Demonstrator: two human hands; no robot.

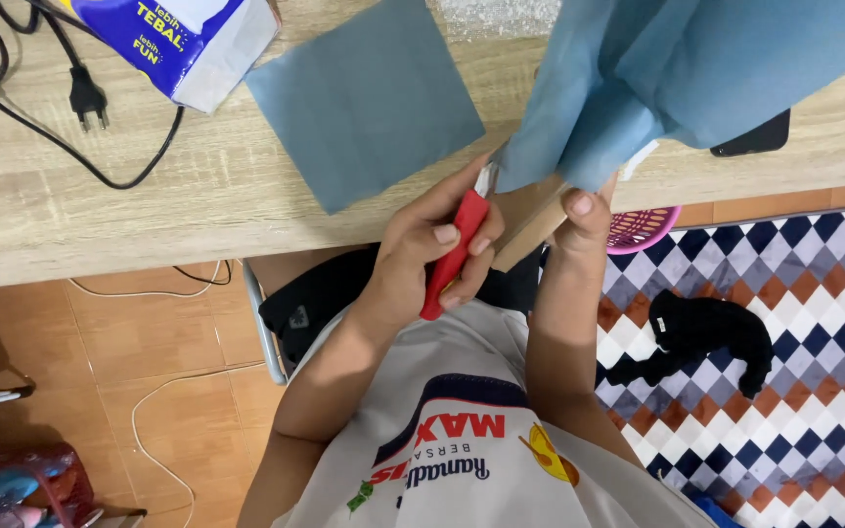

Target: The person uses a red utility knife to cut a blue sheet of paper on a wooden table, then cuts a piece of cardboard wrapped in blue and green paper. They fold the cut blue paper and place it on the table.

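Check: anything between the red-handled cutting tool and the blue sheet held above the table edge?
Nothing visible. The left hand grips the red-handled cutting tool, whose tip already meets the large blue sheet at its lower edge; the right hand pinches that sheet against a brown cardboard strip.

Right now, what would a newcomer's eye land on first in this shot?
The big blue sheet at top right stands out. The right hand pinches its lower edge, and the left hand in the middle grips a red-handled tool, probably scissors, against it. A blue square lies flat on the wooden table, and a black toy lies on the checked mat at right.
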